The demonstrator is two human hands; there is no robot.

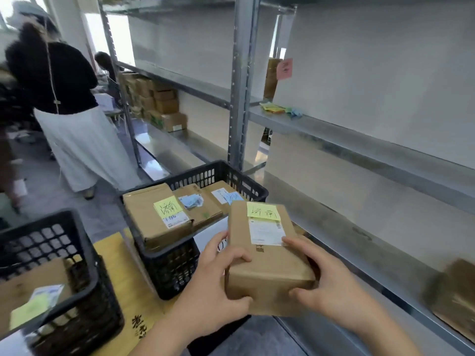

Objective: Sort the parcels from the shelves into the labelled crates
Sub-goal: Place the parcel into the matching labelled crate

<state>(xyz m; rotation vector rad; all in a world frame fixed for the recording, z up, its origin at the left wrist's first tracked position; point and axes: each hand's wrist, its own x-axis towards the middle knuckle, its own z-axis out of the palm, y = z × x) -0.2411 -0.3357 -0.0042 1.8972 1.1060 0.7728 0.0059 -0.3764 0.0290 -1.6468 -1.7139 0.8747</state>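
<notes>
- Head view: brown parcel (pixel 267 255) w/ yellow sticky note (pixel 263 210) & white shipping label (pixel 267 232) is gripped by both hands, left hand (pixel 218 281) curled round its near-left corner, right hand (pixel 326 283) round its near-right edge.
- Parcel is held above the surface (pixel 115 255), just beside the black crate (pixel 218 176), in front of the metal shelves (pixel 359 150).
- Crate is filled w/ parcels; topmost one (pixel 154 214) also carries a yellow note.
- A 2nd black crate (pixel 84 253) is seen at left.

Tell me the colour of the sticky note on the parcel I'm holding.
Yellow sticky note, handwritten in dark ink; head view.
</notes>
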